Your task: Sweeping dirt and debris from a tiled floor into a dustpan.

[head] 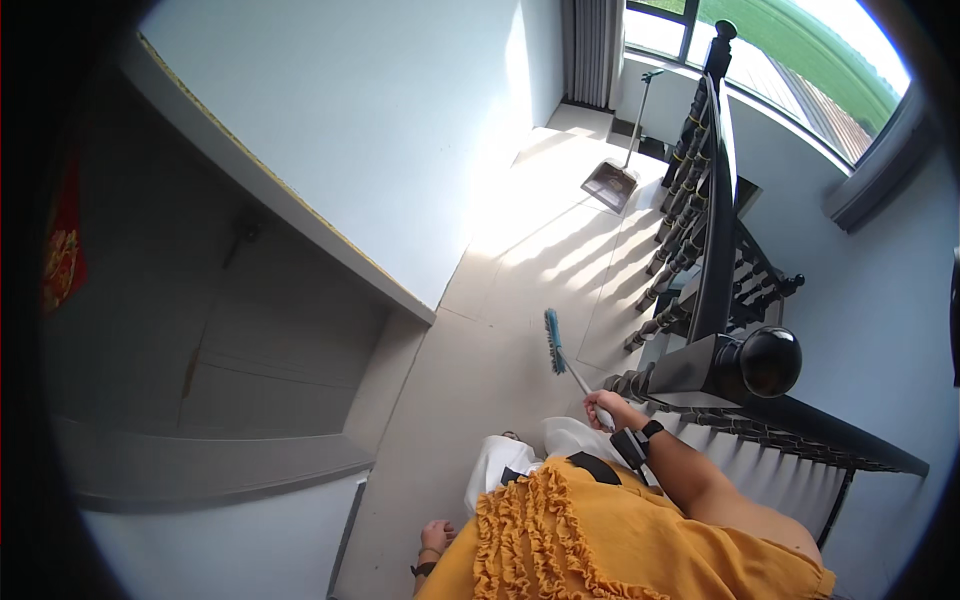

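My right hand (606,409) grips the pale handle of a broom (577,375). The broom's blue bristled head (554,341) is over the tiled floor ahead of me, turned on edge; whether it touches the tiles I cannot tell. My left hand (437,535) hangs low by my left side, partly hidden by the yellow ruffled top (547,525). Nothing shows in it, and its fingers look loosely curled. Farther ahead, a long-handled dustpan (612,185) stands on the sunlit floor, its pole upright near the railing.
A dark stair railing (712,247) with a ball-topped newel post (770,361) runs along my right. Steps (772,457) lie beyond it. On the left are a white wall (360,142) and a dark doorway (285,300). A grey curtain (591,52) hangs beside the window.
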A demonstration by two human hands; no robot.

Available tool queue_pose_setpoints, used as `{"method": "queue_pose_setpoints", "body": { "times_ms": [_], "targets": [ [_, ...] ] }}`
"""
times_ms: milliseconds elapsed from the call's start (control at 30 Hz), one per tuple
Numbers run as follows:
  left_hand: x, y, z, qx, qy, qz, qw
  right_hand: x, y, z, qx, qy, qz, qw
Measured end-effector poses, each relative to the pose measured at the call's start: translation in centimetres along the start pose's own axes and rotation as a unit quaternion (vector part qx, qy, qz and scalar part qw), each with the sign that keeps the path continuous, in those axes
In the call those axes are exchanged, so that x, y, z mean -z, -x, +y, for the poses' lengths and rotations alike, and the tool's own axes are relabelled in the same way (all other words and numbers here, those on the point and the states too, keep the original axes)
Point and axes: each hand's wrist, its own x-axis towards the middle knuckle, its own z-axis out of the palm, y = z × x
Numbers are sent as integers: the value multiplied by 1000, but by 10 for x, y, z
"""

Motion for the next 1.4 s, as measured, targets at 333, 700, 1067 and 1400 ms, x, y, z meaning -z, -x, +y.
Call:
{"method": "queue_pose_setpoints", "body": {
  "times_ms": [333,700,1067,1400],
  "targets": [
    [6,-291,155,-76,-273,-101,954,-26,-56,-136,93,-217,-56,970],
    [-222,-297,663,-260,-363,-190,875,8,-75,-231,155,-250,146,944],
    [-489,-202,870,-545,-537,-279,580,93,-176,-239,194,356,202,892],
    [-709,-206,1029,-680,-559,-254,401,52,-145,-333,65,-72,334,938]
  ]
}}
